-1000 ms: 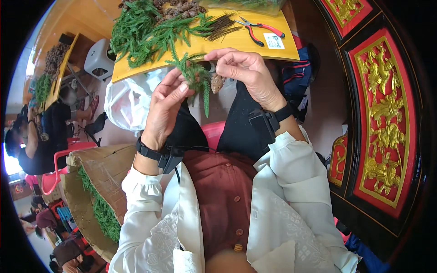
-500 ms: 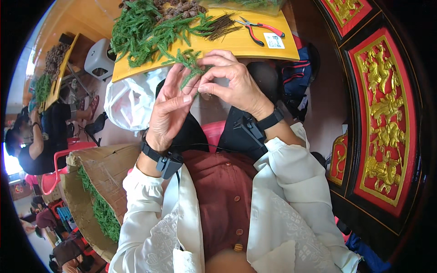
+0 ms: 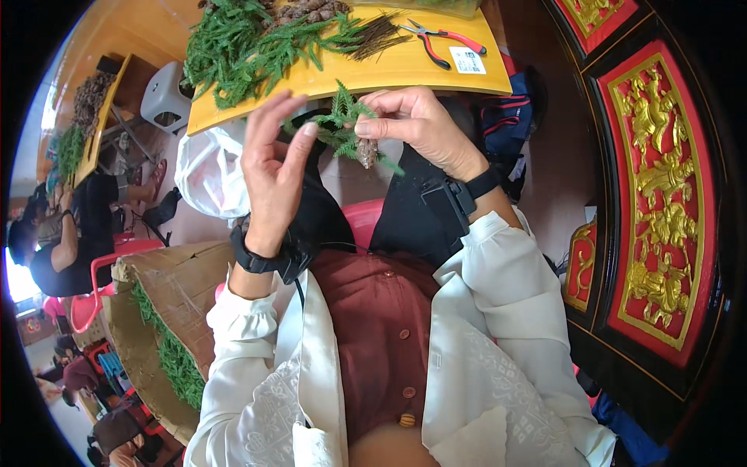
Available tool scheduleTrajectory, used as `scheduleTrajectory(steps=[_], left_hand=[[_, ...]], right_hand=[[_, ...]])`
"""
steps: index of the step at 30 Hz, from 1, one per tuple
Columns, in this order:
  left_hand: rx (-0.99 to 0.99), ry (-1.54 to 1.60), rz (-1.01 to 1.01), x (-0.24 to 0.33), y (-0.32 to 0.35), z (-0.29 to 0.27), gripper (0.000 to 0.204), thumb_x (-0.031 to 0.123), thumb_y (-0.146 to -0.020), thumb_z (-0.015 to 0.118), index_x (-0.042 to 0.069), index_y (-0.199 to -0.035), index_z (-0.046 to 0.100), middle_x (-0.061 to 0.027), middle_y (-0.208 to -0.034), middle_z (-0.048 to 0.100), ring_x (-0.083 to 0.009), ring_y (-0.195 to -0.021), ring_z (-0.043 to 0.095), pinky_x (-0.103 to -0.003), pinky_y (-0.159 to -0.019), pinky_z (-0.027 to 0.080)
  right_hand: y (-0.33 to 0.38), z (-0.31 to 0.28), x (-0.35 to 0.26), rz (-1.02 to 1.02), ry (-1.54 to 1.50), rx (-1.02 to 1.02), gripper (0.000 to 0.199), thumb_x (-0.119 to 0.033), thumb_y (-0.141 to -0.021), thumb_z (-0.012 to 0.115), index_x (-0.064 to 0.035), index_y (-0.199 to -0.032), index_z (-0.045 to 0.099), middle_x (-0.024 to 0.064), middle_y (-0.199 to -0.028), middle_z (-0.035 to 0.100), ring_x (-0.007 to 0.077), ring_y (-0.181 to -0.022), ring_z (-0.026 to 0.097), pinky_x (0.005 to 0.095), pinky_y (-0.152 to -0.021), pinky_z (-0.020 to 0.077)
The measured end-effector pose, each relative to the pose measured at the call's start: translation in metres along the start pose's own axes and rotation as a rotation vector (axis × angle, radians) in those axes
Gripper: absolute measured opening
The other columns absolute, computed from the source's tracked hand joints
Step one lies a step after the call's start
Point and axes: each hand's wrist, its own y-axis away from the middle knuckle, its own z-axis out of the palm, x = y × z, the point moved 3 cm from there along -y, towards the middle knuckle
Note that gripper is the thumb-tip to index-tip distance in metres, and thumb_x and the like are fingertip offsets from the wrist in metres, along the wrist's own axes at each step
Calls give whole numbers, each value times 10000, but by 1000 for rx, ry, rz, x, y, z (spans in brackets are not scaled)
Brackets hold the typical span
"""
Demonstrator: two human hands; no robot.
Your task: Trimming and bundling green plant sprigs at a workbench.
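Note:
Between thumb and fingers, my right hand [image 3: 424, 128] pinches a green artificial pine sprig [image 3: 341, 111]. A brown pine cone [image 3: 366, 154] hangs below the thumb among the sprig's needles, pointing down. Just left of the sprig is my left hand [image 3: 272, 167], its fingers apart and nothing held in them. Both hands are above my lap, at the near edge of the yellow table [image 3: 327, 84]. My right fingers partly hide where the cone meets the sprig.
On the table lie heaped green sprigs [image 3: 226, 58], pine cones [image 3: 307, 12], thin brown wires [image 3: 375, 39] and red-handled pliers [image 3: 436, 45]. A white plastic bag [image 3: 210, 175] hangs at the left. Below it, a cardboard box [image 3: 187, 272] holds more greenery. A carved red-and-gold panel [image 3: 657, 202] stands at right.
My left hand has come away from the sprig to the left and opened. My right hand has shifted slightly right with the sprig, and the pine cone now shows.

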Motion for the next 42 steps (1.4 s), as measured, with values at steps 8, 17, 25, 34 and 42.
scheduleTrajectory(steps=[8,17,25,34,42], left_hand=[[-190,639,-552,-29,19,19,212,88,-909,582,15,-1106,609,-20,-904,643,-92,-827,583,-214,-735,463],[-148,751,-662,-31,21,19,166,87,-908,578,4,-1048,613,-27,-896,633,-102,-823,595,-226,-736,471],[-107,899,-777,-43,25,18,165,91,-903,580,14,-1045,613,-26,-860,619,-121,-800,595,-228,-731,472],[-65,1004,-914,-55,29,17,117,124,-904,582,36,-976,612,-9,-783,573,-131,-755,578,-235,-710,469],[-61,1168,-1006,-78,34,14,125,154,-930,553,33,-937,588,-18,-767,556,-146,-762,579,-239,-690,492]], right_hand=[[1,2,8,201,-100,12,194,-132,-819,671,44,-902,672,77,-841,661,119,-831,604,261,-847,438],[1,-6,13,251,-41,150,303,-202,-816,669,36,-1004,677,75,-903,677,115,-859,598,251,-843,434],[1,-7,17,280,-50,107,302,-212,-823,663,32,-1000,679,55,-869,677,110,-823,596,243,-820,429],[1,-11,18,188,217,105,222,-149,-804,694,28,-937,683,50,-850,678,98,-749,599,226,-736,455],[0,-10,13,-56,490,201,133,-98,-787,683,31,-822,679,61,-901,683,76,-744,591,210,-669,457]])
